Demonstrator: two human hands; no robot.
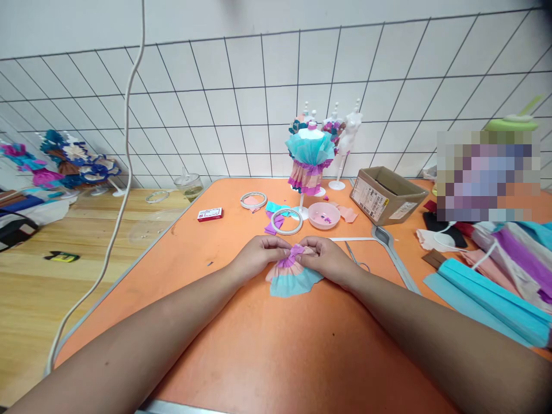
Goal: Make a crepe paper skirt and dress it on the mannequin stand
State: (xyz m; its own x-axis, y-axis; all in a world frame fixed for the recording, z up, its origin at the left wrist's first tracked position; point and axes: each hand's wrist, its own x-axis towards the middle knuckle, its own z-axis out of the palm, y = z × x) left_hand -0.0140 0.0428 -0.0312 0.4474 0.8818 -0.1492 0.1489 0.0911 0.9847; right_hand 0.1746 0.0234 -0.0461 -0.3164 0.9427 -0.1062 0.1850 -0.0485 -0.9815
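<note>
A pleated crepe paper fan (290,275), blue at its wide lower edge, peach in the middle and purple at the gathered top, is held between both hands just above the orange table (224,339). My left hand (261,256) pinches its left top edge between thumb and fingers. On the other side, my right hand (326,259) pinches the gathered top and the right edge. The fingertips partly hide the gathers. Scissors (357,257) lie beside my right hand, partly covered by it. Beyond the hands are a roll of white tape (287,221) and a pink bowl (324,216) with small purple bits.
A mini mannequin (309,152) in a ruffled paper dress stands at the back, others behind it. An open cardboard box (386,195) is at right, near folded blue crepe paper (491,299). A small red-and-white box (210,214) lies left. A white cable (127,132) hangs down at left.
</note>
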